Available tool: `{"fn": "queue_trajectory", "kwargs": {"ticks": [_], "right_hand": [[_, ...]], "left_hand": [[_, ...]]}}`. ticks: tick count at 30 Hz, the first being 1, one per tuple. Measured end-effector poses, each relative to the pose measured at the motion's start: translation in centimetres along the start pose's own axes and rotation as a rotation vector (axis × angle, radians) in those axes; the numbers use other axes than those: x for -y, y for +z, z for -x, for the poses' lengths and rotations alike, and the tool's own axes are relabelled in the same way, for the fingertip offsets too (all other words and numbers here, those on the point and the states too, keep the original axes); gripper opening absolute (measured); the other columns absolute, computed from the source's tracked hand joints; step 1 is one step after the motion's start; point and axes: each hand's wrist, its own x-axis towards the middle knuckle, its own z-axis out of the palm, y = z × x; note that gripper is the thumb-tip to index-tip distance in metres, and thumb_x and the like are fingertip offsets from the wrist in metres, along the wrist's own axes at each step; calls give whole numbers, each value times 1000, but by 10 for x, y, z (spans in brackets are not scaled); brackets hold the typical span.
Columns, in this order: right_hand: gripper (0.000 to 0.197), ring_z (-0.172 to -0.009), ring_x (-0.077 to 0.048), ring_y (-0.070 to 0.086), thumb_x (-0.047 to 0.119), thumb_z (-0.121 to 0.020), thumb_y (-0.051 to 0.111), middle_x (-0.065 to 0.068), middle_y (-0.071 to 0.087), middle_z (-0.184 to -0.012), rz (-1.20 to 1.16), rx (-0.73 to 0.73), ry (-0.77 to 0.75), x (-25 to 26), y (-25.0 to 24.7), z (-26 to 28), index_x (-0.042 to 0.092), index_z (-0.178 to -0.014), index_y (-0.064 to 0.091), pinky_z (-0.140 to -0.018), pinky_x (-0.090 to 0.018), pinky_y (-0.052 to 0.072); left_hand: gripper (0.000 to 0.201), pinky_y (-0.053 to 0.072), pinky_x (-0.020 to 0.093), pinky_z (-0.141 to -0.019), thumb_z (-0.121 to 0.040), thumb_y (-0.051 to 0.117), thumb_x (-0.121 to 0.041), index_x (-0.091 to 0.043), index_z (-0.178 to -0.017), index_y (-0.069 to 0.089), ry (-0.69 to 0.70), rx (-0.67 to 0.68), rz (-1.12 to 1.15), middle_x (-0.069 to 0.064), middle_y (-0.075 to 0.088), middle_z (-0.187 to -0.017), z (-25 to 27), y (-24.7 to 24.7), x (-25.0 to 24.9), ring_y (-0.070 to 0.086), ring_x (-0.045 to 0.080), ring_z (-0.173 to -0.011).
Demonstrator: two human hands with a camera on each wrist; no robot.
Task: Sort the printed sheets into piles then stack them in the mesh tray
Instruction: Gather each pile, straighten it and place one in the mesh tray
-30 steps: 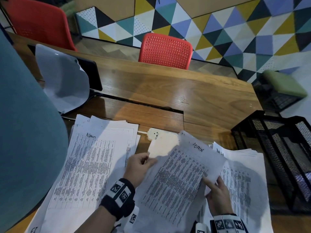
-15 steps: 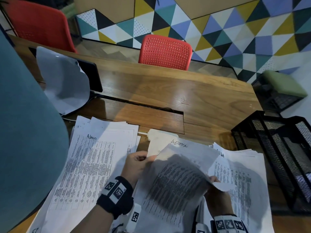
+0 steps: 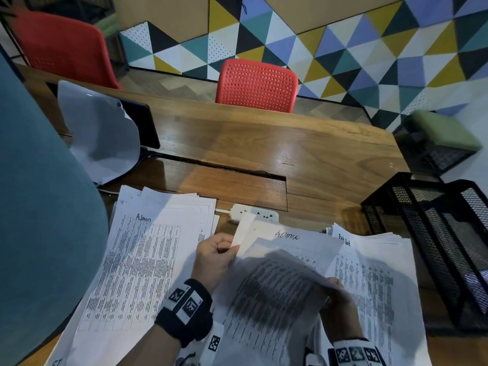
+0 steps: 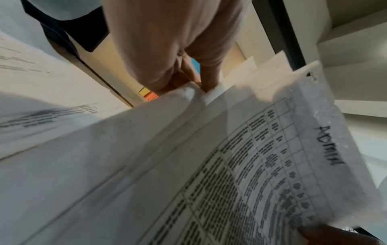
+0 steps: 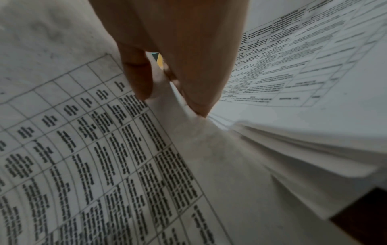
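A bundle of printed sheets (image 3: 266,299), its top page hand-marked "ADMIN", is held above the desk between both hands. My left hand (image 3: 215,256) pinches the bundle's upper left edge (image 4: 194,89). My right hand (image 3: 336,299) pinches the right edge of the front sheet (image 5: 165,92), which curls toward me. A pile marked "Admin" (image 3: 142,262) lies at the left. Another pile (image 3: 375,286) lies at the right, beside the black mesh tray (image 3: 433,241).
A white power strip (image 3: 260,213) lies behind the held sheets. A dark tablet (image 3: 144,126) with a loose white sheet (image 3: 97,136) leaning on it stands at the back left. Red chairs (image 3: 257,84) are beyond the wooden desk (image 3: 303,154). A teal shape (image 3: 39,220) fills the left.
The front sheet has curled forward and down toward me, baring the "ADMIN" heading on the page behind it. Both hands keep their hold in nearly the same places.
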Motion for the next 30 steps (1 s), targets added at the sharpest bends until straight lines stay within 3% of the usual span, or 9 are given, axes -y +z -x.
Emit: {"fn": "queue_trajectory", "kwargs": {"ticks": [5, 8, 11, 14, 17, 21, 24, 27, 30], "right_hand": [[46, -97, -33, 68, 9, -71, 78, -13, 73, -104, 74, 192, 5, 0, 12, 9, 9, -113, 60, -84, -46, 55], [49, -97, -39, 66, 30, -67, 84, -19, 72, -101, 228, 232, -18, 4, 23, 14, 6, -106, 66, -87, -53, 53], [34, -93, -45, 64, 18, -80, 73, -32, 65, -103, 177, 215, -11, 12, 35, 16, -6, -101, 62, -76, -46, 55], [18, -84, -33, 62, 8, -88, 62, -25, 64, -96, 70, 269, 36, 29, 48, 20, -7, -97, 60, -55, -26, 55], [17, -89, -34, 63, 13, -81, 69, -19, 67, -92, 5, 300, 45, 41, 72, 20, -1, -87, 63, -70, -35, 58], [54, -100, -46, 65, 19, -65, 80, -33, 66, -106, 85, 370, 77, 54, 111, 19, -12, -105, 63, -84, -42, 54], [65, -92, -30, 70, 25, -48, 86, -20, 71, -101, 229, 435, 40, 89, 136, 31, -3, -103, 66, -86, -41, 55], [38, -85, -31, 66, 14, -67, 74, -15, 69, -97, 163, 436, -24, 122, 144, 46, 0, -100, 63, -67, -39, 56], [27, -76, -30, 64, 6, -78, 66, -15, 66, -96, -41, 368, -102, 147, 147, 47, -1, -104, 63, -58, -39, 57]], "left_hand": [[33, 48, 24, -58, -90, 66, -15, -17, -58, 61, 11, 47, 71, -5, 56, -59, 9, 7, -11, 55, 14, -62], [44, 54, 47, -80, -96, 56, -45, -2, -94, 69, -58, 70, 65, 15, 70, -88, 14, 1, -8, 65, 34, -85], [37, 51, 37, -96, -98, 53, -43, -10, -107, 67, -20, -105, -101, 7, 71, -107, 22, -22, -9, 66, 21, -106], [32, 47, 39, -98, -95, 61, -35, -11, -117, 61, -114, -408, -597, 10, 66, -123, 25, -67, -11, 60, 28, -116], [46, 48, 48, -98, -93, 61, -39, -6, -125, 55, -274, -543, -1028, 19, 60, -128, 38, -116, -10, 58, 37, -115], [46, 47, 47, -97, -94, 60, -36, -5, -127, 55, -291, -494, -1176, 17, 58, -131, 71, -141, 5, 57, 35, -118], [65, 39, 46, -111, -95, 56, -39, -9, -148, 33, -316, -401, -1223, 12, 41, -153, 80, -153, 25, 43, 30, -138], [72, 37, 45, -115, -98, 51, -38, -13, -155, 17, -357, -261, -1207, 7, 21, -164, 76, -164, 40, 34, 28, -145], [62, 43, 41, -109, -99, 47, -34, -13, -152, 24, -329, -209, -1332, 11, 46, -150, 71, -169, 41, 47, 28, -134]]}}
